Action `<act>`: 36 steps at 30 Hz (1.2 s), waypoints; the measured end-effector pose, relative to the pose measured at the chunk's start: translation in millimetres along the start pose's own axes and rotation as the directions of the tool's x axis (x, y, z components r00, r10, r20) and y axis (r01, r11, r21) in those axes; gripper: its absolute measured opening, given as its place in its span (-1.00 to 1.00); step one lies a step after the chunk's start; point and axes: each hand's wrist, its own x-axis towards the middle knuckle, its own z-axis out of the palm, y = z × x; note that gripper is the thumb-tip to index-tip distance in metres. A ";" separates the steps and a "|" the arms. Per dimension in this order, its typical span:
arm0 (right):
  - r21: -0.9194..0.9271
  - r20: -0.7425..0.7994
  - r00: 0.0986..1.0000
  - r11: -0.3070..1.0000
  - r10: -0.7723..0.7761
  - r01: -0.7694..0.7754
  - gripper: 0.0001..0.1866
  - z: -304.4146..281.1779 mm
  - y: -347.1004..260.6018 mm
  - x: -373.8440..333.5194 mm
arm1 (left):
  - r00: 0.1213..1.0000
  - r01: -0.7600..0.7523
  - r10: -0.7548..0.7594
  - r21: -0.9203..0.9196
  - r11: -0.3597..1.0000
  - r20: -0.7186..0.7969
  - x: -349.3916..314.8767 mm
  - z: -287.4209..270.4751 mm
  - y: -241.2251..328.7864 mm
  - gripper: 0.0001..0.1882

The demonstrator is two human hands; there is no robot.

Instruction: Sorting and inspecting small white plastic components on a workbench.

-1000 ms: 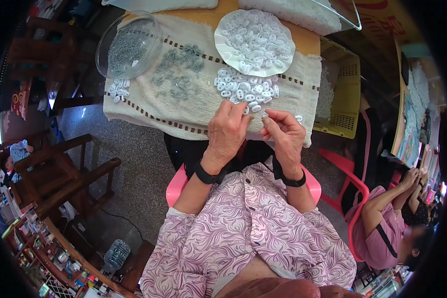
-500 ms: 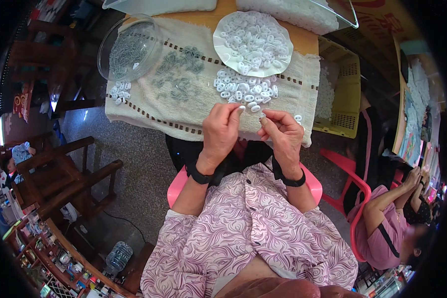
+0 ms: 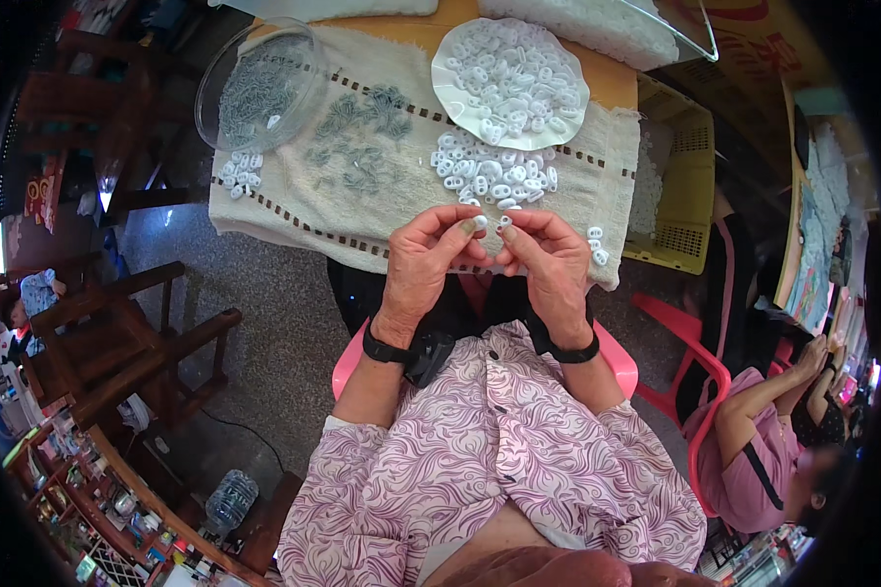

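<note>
Over the beige towel (image 3: 294, 210) covering the table edge, I am pinching one small white ring (image 3: 481, 223) in my left hand (image 3: 423, 259), while my right hand (image 3: 550, 262) is pinching another (image 3: 505, 222) just beside it, fingertips nearly touching.

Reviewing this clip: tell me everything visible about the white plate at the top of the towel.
The white plate is round with a wavy, scalloped rim and looks like thin plastic or paper. It lies flat at the far edge of the beige towel, partly on the wooden tabletop. It is heaped with small white ring-shaped plastic parts, and a loose pile of the same parts lies on the towel just below it. Neither hand touches it.
</note>
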 end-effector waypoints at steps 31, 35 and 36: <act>0.044 0.052 0.999 0.999 0.001 -0.003 -0.82 4.2 7.6 -2.3 | 0.990 -0.127 0.131 -0.062 0.990 0.056 -0.8 -4.3 -12.9 -0.71; 0.028 0.025 1.000 1.000 0.007 -0.008 -0.81 2.0 6.2 -2.9 | 0.995 -0.056 0.072 -0.203 0.978 0.074 -1.1 -8.5 -12.8 -0.65; 0.029 0.024 1.000 1.000 0.007 -0.008 -0.81 1.8 6.6 -3.0 | 0.996 -0.015 0.040 -0.283 0.959 0.083 -1.3 -9.4 -11.9 -0.64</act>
